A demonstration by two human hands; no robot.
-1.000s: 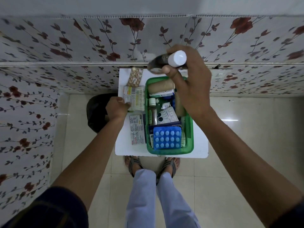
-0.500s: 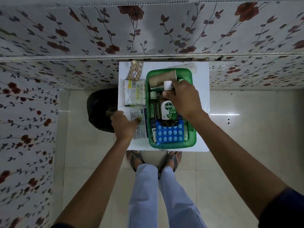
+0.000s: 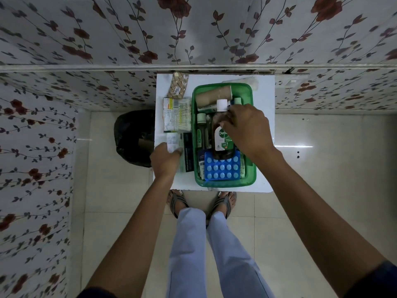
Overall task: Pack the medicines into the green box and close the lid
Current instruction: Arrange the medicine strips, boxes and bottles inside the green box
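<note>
Green box (image 3: 223, 183) sits open on the white desk (image 3: 263, 168), right of centre, no lid on it. Inside: a brown Dettol bottle (image 3: 222, 136) lying flat with its white cap toward the wall, its base overlapping a blue blister pack (image 3: 221, 168) at the near end; a beige bandage roll (image 3: 213, 95) across the far end; a small green-capped bottle (image 3: 202, 130) along the left wall. Right hand (image 3: 247, 130) is over the box, fingers curled loosely at the Dettol bottle's shoulder and label; cannot tell if it grips or just touches. Left hand (image 3: 165, 161) is at the desk's near-left edge, fingers pinching a pale paper-like medicine packet (image 3: 173, 140), beside a dark strip (image 3: 188, 151). Still outside the box on the left: a tablet strip with tan pills (image 3: 178, 84) near the wall and a white-green medicine carton (image 3: 176, 115) below it. A pale translucent piece (image 3: 242, 79), possibly the lid, lies behind the box. Black bag (image 3: 134, 136) on the floor left of the desk.
</note>
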